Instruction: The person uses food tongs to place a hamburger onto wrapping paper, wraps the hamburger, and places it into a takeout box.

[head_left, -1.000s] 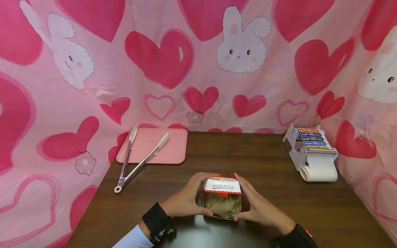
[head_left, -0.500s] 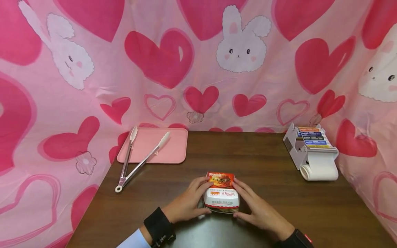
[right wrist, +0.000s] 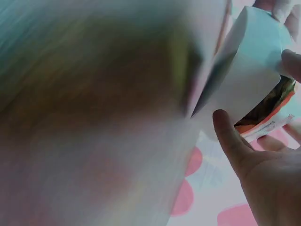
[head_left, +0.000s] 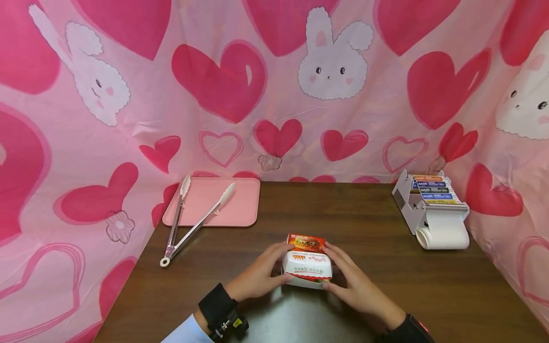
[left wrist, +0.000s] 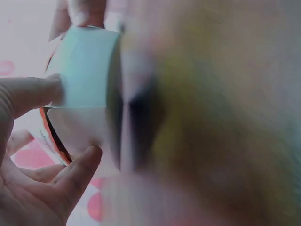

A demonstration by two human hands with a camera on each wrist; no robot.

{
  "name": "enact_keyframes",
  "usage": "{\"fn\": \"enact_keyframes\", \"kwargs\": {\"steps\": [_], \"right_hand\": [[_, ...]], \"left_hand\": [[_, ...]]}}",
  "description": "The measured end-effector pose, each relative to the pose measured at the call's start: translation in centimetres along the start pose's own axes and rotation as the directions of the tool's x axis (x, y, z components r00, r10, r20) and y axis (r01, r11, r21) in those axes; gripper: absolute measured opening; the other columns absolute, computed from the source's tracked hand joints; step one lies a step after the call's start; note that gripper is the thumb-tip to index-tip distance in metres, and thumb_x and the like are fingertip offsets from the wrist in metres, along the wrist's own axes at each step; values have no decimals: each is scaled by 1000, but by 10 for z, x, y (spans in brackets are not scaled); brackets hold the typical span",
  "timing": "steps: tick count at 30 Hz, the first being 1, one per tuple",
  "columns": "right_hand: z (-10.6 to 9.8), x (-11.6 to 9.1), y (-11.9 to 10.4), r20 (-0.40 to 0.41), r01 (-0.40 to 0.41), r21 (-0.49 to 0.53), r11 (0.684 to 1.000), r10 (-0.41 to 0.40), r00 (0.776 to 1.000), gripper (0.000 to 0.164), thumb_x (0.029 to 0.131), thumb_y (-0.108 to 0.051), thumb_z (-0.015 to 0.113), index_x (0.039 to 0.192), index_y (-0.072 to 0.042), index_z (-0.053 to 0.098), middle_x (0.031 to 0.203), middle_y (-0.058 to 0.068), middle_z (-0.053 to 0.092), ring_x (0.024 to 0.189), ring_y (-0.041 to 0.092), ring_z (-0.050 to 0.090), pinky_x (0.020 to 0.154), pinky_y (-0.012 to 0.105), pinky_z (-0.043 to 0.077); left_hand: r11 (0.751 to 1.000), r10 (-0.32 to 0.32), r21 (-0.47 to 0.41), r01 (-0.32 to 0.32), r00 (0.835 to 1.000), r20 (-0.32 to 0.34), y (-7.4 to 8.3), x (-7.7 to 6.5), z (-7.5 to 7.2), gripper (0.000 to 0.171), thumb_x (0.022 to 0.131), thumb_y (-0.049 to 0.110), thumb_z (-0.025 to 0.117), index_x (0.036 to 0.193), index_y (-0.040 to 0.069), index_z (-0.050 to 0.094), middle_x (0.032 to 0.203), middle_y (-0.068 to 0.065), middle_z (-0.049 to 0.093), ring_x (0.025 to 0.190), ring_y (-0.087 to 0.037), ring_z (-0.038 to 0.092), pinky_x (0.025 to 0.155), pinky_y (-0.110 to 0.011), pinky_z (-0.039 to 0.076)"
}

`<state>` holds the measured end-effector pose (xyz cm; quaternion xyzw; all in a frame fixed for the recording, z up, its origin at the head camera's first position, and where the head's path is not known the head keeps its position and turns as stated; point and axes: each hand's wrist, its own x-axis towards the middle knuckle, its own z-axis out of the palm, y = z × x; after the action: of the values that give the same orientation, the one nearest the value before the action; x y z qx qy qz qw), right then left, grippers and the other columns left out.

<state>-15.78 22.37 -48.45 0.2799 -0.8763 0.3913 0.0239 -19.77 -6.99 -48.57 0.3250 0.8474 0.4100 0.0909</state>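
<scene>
A red and white cardboard burger box [head_left: 307,267] is held between both hands just above or on the table; I cannot tell which. My left hand [head_left: 261,272] grips its left side, thumb at the near lower corner and fingers along the side and top. On the opposite side my right hand [head_left: 360,282] holds it in the same way. The lid is down, with a burger picture on top. Through a side gap in the right wrist view, brown wrapping paper [right wrist: 265,107] shows inside the box.
A pink tray [head_left: 240,205] lies at the back left, with metal tongs [head_left: 188,233] spread partly over it. At the back right stands a label dispenser [head_left: 431,200] with a white roll [head_left: 443,233]. A pink heart-patterned cloth [head_left: 274,95] hangs behind the brown table [head_left: 326,205].
The box lid has come down over the brown paper wrap, which showed at the front a second ago. Both hands have stayed around the box, which has tilted and shifted slightly away.
</scene>
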Motion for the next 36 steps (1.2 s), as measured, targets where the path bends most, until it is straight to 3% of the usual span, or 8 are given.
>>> {"fn": "enact_keyframes", "kwargs": {"steps": [4, 9, 17, 24, 28, 31, 36], "right_hand": [[-3, 5, -2, 16, -31, 136, 990, 29, 999, 87, 87, -6, 79, 159, -13, 30, 163, 15, 25, 136, 25, 41, 100, 29, 50], [-6, 10, -6, 16, -82, 171, 982, 80, 997, 84, 89, -5, 76, 159, -16, 31, 164, 13, 24, 131, 31, 47, 98, 31, 52], [-5, 13, -11, -44, -98, 184, 978, 108, 993, 70, 95, -13, 71, 156, -13, 38, 162, 16, 31, 123, 34, 55, 92, 46, 55], [-3, 16, -17, -98, -155, 160, 975, 172, 980, 65, 94, -8, 70, 154, -13, 44, 158, 14, 40, 126, 31, 53, 95, 48, 53], [0, 17, -19, -116, -179, 166, 970, 199, 973, 62, 94, -4, 68, 152, -12, 47, 148, 14, 51, 118, 26, 58, 95, 44, 53], [2, 18, -20, -117, -246, 153, 957, 264, 957, 59, 96, -7, 66, 151, -14, 47, 139, 12, 58, 113, 25, 60, 94, 40, 53], [3, 20, -21, -76, -361, 149, 921, 374, 924, 57, 102, -20, 61, 155, -17, 42, 146, 14, 53, 127, 32, 54, 102, 52, 45]], "left_hand": [[991, -16, -132, 14, 1000, -13, 3, 4, -4, 73, 91, 18, 77, 153, 17, 38, 153, -11, 36, 110, -20, 57, 89, -26, 54], [983, -31, -180, 22, 998, -48, 6, 7, -4, 70, 91, 13, 77, 151, 18, 40, 148, -11, 39, 107, -19, 61, 87, -25, 55], [989, -19, -149, 4, 995, -97, 6, 6, -3, 68, 95, 18, 72, 155, 16, 39, 144, -10, 49, 105, -18, 63, 87, -27, 55], [991, -23, -132, 8, 994, -110, 3, 5, -3, 67, 99, 28, 67, 158, 19, 37, 139, -7, 54, 106, -16, 61, 89, -29, 55], [997, -17, -81, 8, 994, -108, 1, 4, -3, 66, 99, 29, 67, 157, 14, 39, 128, -7, 57, 102, -14, 60, 86, -28, 52], [998, -23, -66, 15, 992, -120, -1, 4, -1, 64, 99, 30, 66, 155, 10, 42, 118, -6, 59, 97, -14, 59, 83, -28, 49], [996, -49, -85, 35, 985, -164, -3, 7, 3, 60, 99, 34, 65, 151, 9, 47, 114, -7, 60, 96, -15, 59, 84, -30, 49]]}}
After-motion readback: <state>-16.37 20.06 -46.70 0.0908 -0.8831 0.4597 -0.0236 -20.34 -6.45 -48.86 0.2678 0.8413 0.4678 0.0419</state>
